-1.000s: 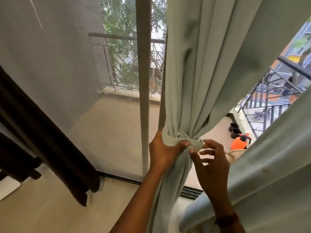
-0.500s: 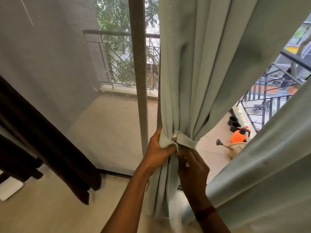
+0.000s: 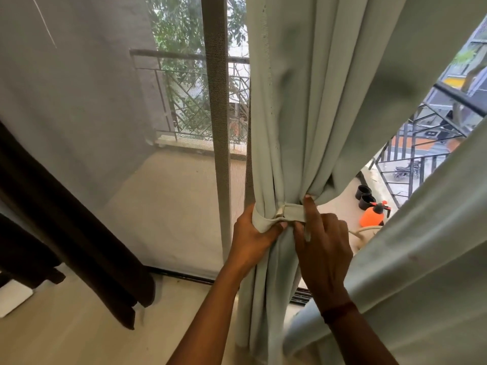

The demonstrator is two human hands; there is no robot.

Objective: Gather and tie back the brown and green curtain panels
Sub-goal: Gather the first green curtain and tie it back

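Note:
A pale green curtain panel (image 3: pixel 311 106) hangs gathered in the middle of the view, cinched by a matching fabric tie band (image 3: pixel 290 214). My left hand (image 3: pixel 253 235) grips the bunched curtain and the band's left end, thumb across the front. My right hand (image 3: pixel 321 241) pinches the band's right part, index finger raised against the folds above it. A second green panel (image 3: pixel 421 246) drapes across the right. The dark brown curtain (image 3: pixel 60 222) hangs at the left, away from both hands.
A mesh sliding door with a grey frame post (image 3: pixel 217 127) stands behind the curtain. Beyond it lies a balcony with a railing (image 3: pixel 189 101), two black pots (image 3: pixel 365 196) and an orange spray bottle (image 3: pixel 373 216). A white object (image 3: pixel 14 296) lies on the floor at left.
My right hand rose from below the band to pinch its right side, index finger now pointing up. My left hand kept its grip on the gathered curtain.

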